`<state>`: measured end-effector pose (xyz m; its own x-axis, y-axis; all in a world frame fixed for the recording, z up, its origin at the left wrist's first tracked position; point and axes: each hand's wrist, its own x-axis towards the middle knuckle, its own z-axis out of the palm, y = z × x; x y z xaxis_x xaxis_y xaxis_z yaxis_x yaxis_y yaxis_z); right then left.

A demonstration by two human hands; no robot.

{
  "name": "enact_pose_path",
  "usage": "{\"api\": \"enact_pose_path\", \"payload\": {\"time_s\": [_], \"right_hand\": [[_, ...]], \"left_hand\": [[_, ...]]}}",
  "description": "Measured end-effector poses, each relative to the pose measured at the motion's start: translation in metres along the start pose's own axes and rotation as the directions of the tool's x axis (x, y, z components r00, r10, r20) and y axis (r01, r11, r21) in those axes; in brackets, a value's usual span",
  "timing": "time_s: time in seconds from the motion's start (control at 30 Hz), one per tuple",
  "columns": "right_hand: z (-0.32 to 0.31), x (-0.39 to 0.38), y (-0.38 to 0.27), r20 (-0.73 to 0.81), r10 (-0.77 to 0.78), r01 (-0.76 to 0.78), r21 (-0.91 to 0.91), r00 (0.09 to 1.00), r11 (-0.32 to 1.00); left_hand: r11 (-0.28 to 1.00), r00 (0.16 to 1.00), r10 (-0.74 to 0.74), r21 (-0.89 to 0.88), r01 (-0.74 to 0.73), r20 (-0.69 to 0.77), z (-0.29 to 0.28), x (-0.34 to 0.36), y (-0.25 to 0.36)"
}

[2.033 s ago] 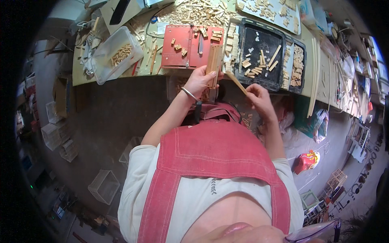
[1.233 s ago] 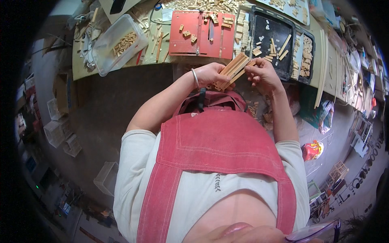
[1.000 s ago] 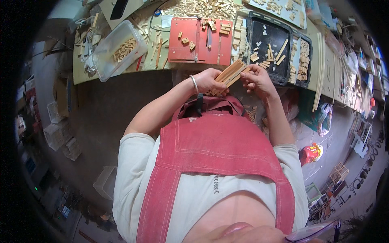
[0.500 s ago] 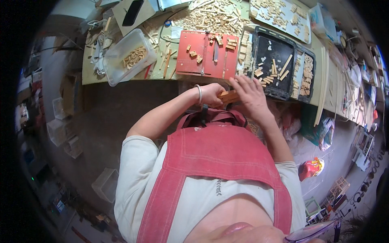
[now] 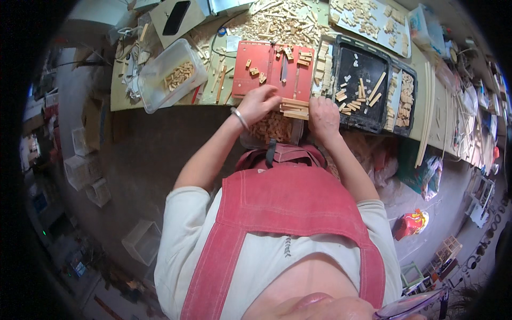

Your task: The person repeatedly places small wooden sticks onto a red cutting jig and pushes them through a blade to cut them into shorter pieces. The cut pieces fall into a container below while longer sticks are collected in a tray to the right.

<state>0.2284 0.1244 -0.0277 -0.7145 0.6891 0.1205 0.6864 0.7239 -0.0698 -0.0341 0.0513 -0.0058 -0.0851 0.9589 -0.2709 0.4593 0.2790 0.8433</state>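
The left hand (image 5: 262, 103) held one end of the sticks (image 5: 295, 108) at the near edge of the red board (image 5: 260, 60); the right hand (image 5: 324, 117) met the other, its grip hidden. Even pressure seemed best for keeping the ends flush.

Bright worktop (image 5: 121, 100) beyond the fingers (image 5: 271, 99), dim floor (image 5: 138, 160) to their left.
Fisheye edges curve into black corners.

Pale green workbench (image 5: 118, 102), grey floor (image 5: 149, 165) darker at left, lighter at right, bluish light at upper right
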Motion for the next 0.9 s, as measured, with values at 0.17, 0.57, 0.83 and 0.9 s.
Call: {"api": "enact_pose_path", "payload": {"time_s": [0.17, 0.57, 0.83, 0.9], "right_hand": [[0.014, 0.023, -0.010, 0.014, 0.038, -0.037, -0.052, 0.999, 0.998], [0.014, 0.055, -0.012, 0.085, -0.034, 0.029, 0.052, 0.996, 0.998], [0.013, 0.051, 0.008, -0.005, -0.212, 0.209, 0.212, 0.977, 0.955], [0.013, 0.054, 0.008, -0.005, -0.212, 0.209, 0.212, 0.977, 0.955]], "left_hand": [[0.830, 0.783, 0.505, 0.453, -0.325, -0.363, 0.025, -0.036, 0.004], [0.543, 0.895, 0.415, 0.834, -0.097, -0.166, 0.077, -0.031, -0.045], [0.399, 0.888, 0.447, 0.913, -0.090, -0.107, 0.075, -0.031, -0.052], [0.418, 0.895, 0.433, 0.903, -0.093, -0.108, 0.076, -0.030, -0.052]]}}
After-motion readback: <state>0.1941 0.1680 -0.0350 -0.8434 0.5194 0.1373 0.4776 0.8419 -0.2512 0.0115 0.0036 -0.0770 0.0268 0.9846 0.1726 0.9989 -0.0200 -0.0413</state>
